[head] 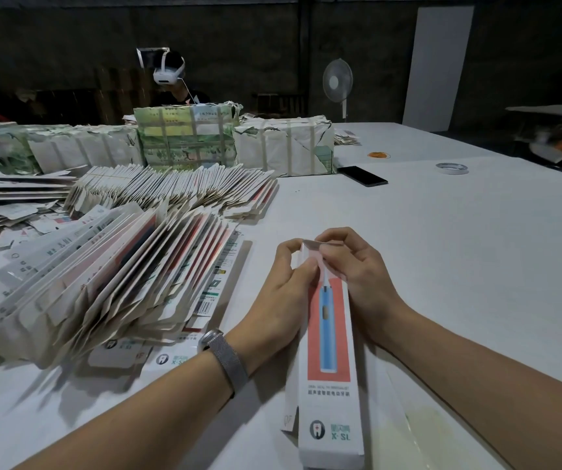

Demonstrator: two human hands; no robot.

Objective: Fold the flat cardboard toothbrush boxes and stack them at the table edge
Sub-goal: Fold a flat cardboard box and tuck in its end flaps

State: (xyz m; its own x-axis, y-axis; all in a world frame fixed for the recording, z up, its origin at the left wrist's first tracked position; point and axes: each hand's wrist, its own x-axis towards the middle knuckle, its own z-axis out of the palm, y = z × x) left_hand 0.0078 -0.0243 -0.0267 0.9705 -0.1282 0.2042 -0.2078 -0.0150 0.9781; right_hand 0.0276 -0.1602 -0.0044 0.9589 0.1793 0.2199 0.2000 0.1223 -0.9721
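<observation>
- The box (328,337) lies lengthwise on the white bench (459,249), between the two forearms; it is already opened into a long tube, with a blue toothbrush picture on red on its top face.
- The left hand (283,283) holds the far end of the box from the left side: its grip is closed on the box, thumb on the top face, the other fingers curled over the end.
- The right hand (357,269) is just on the other side of the same end, and its fingertips pinch the small end flap (320,245), which stands up and bends toward the left hand.
- The two hands almost touch each other at the flap.
- A grey mesh watch (223,357) is on the left wrist.
- To the left of the left hand, near it, a leaning pile of flat boxes (110,283) spreads like a fan; some flat ones lie under it on the bench.
- Behind that pile, farther from the hands, a second row of flats (177,188) lies, and behind it wrapped bundles (286,147) with tape bands.
- Well beyond the right hand lie a black phone (362,176), a tape roll (452,168) and an orange ring of rubber bands (378,155).
- At the far side of the bench another person (171,76) wears a white headset, and a fan (337,81) stands to the right of this person.
</observation>
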